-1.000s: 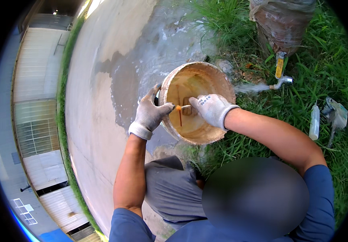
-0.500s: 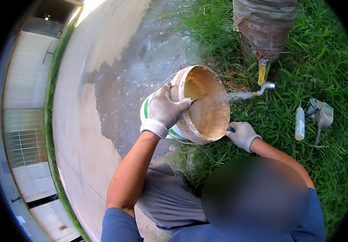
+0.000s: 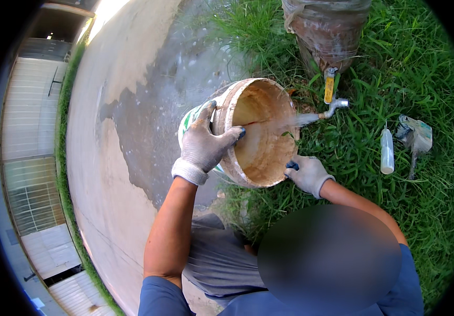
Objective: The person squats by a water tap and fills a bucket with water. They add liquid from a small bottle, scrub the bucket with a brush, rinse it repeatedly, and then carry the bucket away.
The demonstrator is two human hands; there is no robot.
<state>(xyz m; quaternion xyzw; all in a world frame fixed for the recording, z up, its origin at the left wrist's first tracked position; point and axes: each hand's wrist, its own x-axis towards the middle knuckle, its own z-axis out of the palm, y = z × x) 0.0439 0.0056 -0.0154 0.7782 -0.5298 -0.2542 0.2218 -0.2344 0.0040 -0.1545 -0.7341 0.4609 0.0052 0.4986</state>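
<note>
A white and green bucket (image 3: 282, 158), its inside coated with tan residue, lies tilted with its mouth toward the tap. My gloved left hand (image 3: 204, 145) clasps its left side, the thumb over the rim and the fingers spread along the outer wall. At the lower right rim, my gloved right hand (image 3: 309, 176) has its fingers curled on the edge. Water (image 3: 305, 120) streams from the metal tap (image 3: 337, 105) into the mouth. Cloudy liquid (image 3: 246, 141) shows inside. Above the tap is a yellow-handled valve (image 3: 329, 88).
A plastic-wrapped post (image 3: 327, 31) stands behind the valve. A white tube-shaped bottle (image 3: 387, 151) and a crumpled plastic wrapper (image 3: 416, 136) lie in the grass at right. Wet concrete (image 3: 150, 126) spreads to the left, with pale wall panels (image 3: 32, 108) beyond.
The whole view has shifted slightly. The bucket's mouth is a little closer to the tap, and both hands have stayed on its rim. Water keeps running.
</note>
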